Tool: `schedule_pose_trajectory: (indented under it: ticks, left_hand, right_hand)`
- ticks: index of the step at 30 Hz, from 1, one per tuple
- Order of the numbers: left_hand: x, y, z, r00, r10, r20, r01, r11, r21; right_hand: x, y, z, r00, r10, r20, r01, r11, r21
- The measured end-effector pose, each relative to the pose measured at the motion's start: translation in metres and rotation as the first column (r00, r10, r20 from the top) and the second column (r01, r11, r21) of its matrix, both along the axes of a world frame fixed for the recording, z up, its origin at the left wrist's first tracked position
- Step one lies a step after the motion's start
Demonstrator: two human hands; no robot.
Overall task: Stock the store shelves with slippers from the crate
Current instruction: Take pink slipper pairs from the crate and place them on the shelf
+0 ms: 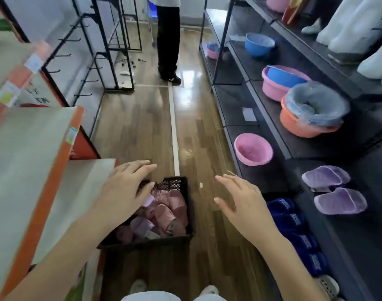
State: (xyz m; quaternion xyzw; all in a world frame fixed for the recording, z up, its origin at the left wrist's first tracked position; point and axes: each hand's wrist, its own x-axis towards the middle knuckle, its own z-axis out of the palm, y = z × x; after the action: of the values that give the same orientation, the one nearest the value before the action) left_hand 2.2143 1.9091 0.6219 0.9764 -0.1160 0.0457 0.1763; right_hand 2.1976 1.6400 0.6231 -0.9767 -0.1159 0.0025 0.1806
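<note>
Both hands hovered spread, each grip wide and holding nothing: the left hand (125,187) over the crate (191,205) on the floor, the right hand (242,205) just beside it. Pink slippers (168,211) lay jumbled inside. Best, I thought, to reach straight down, take a matched pair together, then set it on the shelf (359,246) near the purple pair (333,190).

Light is being reflected by the glossy wood-pattern floor (142,131). The crate (146,243) is being seen as black matt latticed plastic, the pink slippers (172,205) inside as soft cloth. On the dark matt shelves (316,148), the purple slippers (326,177) are being shown as fuzzy plush, the pink basin (253,152) as smooth plastic.
</note>
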Motion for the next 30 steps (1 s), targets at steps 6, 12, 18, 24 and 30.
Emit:
schedule_pose_trajectory:
  ticks: [6,12,18,24,30]
  left_hand:
    - [-0.009,0.093,-0.009,0.997,0.062,-0.052,-0.062,0.998,0.01]
    - [-0.009,0.157,-0.025,0.987,0.121,-0.109,-0.119,0.993,0.028]
    - [-0.004,0.181,-0.051,0.971,0.16,-0.177,-0.16,0.987,0.01]
    - [0.013,0.184,-0.089,0.925,0.222,-0.309,-0.214,0.975,0.058]
    - [0.048,0.172,-0.135,0.88,0.286,-0.378,-0.298,0.954,0.028]
  right_hand:
    - [0.014,0.092,-0.012,0.997,0.06,-0.055,-0.062,0.998,-0.032]
    - [0.034,0.148,-0.026,0.991,0.084,-0.101,-0.089,0.995,-0.05]
    - [0.059,0.171,-0.052,0.98,0.106,-0.168,-0.114,0.992,-0.044]
    - [0.089,0.179,-0.094,0.96,0.129,-0.248,-0.136,0.991,-0.012]
    - [0.123,0.176,-0.149,0.942,0.142,-0.304,-0.13,0.99,0.058]
